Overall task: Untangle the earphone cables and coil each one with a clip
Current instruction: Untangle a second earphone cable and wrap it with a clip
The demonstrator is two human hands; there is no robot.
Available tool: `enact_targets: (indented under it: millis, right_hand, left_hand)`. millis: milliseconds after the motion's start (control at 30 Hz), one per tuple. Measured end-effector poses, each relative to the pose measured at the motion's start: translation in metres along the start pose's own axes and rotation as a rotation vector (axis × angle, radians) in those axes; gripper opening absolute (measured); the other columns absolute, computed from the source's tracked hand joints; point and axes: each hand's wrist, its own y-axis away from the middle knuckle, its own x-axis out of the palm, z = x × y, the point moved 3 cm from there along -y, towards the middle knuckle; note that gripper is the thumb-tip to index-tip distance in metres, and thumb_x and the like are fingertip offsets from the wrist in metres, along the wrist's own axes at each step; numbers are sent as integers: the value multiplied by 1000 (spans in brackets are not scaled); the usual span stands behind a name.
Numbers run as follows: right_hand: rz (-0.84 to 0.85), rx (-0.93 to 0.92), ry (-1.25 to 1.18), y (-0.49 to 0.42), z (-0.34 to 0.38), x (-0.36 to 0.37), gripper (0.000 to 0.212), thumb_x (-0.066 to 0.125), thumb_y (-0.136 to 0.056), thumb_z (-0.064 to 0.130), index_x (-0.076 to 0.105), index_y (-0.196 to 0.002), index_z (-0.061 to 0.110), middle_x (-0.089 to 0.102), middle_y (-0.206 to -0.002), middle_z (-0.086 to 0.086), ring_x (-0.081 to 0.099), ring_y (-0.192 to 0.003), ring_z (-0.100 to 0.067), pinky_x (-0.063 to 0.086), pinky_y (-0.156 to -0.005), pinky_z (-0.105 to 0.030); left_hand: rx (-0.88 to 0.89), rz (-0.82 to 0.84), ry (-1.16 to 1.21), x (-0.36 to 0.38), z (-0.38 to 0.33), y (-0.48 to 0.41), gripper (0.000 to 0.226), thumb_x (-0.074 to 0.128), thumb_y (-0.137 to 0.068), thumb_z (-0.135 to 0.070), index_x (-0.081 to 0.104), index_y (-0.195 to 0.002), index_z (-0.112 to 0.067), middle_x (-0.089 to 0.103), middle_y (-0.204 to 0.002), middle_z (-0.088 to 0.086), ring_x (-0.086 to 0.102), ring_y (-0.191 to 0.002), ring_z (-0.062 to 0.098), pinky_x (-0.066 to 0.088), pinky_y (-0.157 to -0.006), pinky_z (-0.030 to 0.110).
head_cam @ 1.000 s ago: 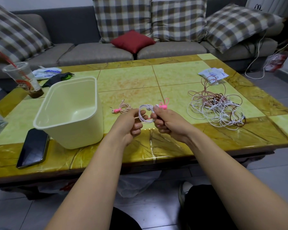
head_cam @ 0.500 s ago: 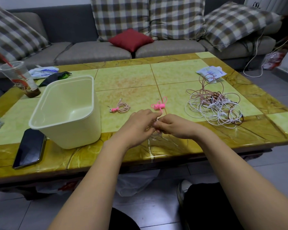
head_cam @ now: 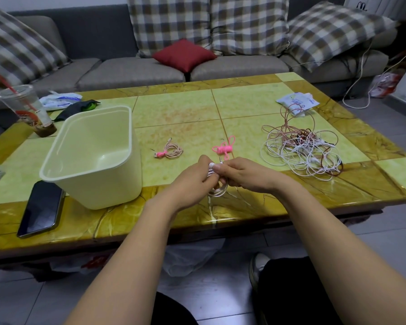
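Holding a coiled white earphone cable (head_cam: 218,191) between them, the left hand (head_cam: 192,181) and the right hand (head_cam: 244,174) meet over the near part of the green-and-amber marble-patterned desk (head_cam: 178,109). Each grip is clenched on the coil, thumbs and fingers pinching it at the top, where a round white earbud (head_cam: 212,164) and a slim metal jack plug (head_cam: 220,159) stick out. A loop of the cable hangs below the fingers, just above the desk.

From the hands, a bundle of bright pink clips (head_cam: 224,148) lies close by at twelve o'clock. A small pink-beige cable coil bound with a pink clip (head_cam: 170,151) lies at eleven o'clock. A tangled heap of white, pink and dark red earphone cables (head_cam: 302,153) spreads at two o'clock, well apart from the hands.

At nine o'clock stands an open cream plastic bin (head_cam: 92,156), upright. A black smartphone (head_cam: 41,207) lies flat just beside the bin at its seven o'clock. A clear plastic cup with a red straw (head_cam: 26,109) stands at the desk's ten o'clock corner. A white printed paper packet (head_cam: 295,102) sits at the desk's one o'clock. Beyond the desk, a grey sofa (head_cam: 131,71) carries checked pillows and a dark red square cushion (head_cam: 184,55).
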Motion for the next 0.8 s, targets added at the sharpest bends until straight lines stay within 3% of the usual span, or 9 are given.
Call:
enact_targets:
  millis: [133,267,433,600,700,800]
  right_hand:
    - [-6,-16,22,2,7,-3,48,42,-96,51,52,-74,8,38,-63,0,29,-54,-8,26,-51,-19]
    - [-24,-32,44,1,7,-4,60,45,-89,57,57,-79,-1,42,-68,-4,32,-58,-10,28,-55,-22]
    - [-101,-48,168,1,8,-5,50,50,-99,42,59,-77,-2,47,-66,-1,38,-59,-10,32,-61,-30]
    - [-124,-53,450,4,13,-3,47,46,-99,47,67,-83,8,64,-74,-7,55,-69,-22,42,-66,-42]
    - [-123,-45,541,5,16,-3,42,46,-97,50,59,-72,20,57,-66,1,49,-64,-14,37,-62,-38]
    - [-115,-50,650,5,19,-2,40,45,-97,53,50,-68,25,52,-64,3,46,-63,-13,34,-61,-36]
  left_hand:
    - [-82,-9,338,-1,-5,3,12,44,-99,-23,49,-98,-12,61,-82,-8,55,-71,3,44,-70,22]
    - [-157,-71,552,1,1,-1,44,36,-102,-44,57,-108,-6,68,-98,8,66,-90,15,49,-88,28]
    - [-298,-93,723,3,8,-6,27,46,-100,-32,59,-99,-8,62,-81,6,55,-74,16,42,-75,32]
    - [-298,-78,500,-3,9,-6,20,48,-96,-32,59,-89,-16,61,-78,1,51,-75,14,34,-71,31]
    - [-375,24,678,1,12,-4,22,45,-92,-32,59,-91,-15,58,-65,1,46,-64,16,32,-73,35]
    - [-430,158,854,5,11,-1,24,36,-95,-25,53,-83,-15,55,-55,0,44,-51,13,29,-60,31]
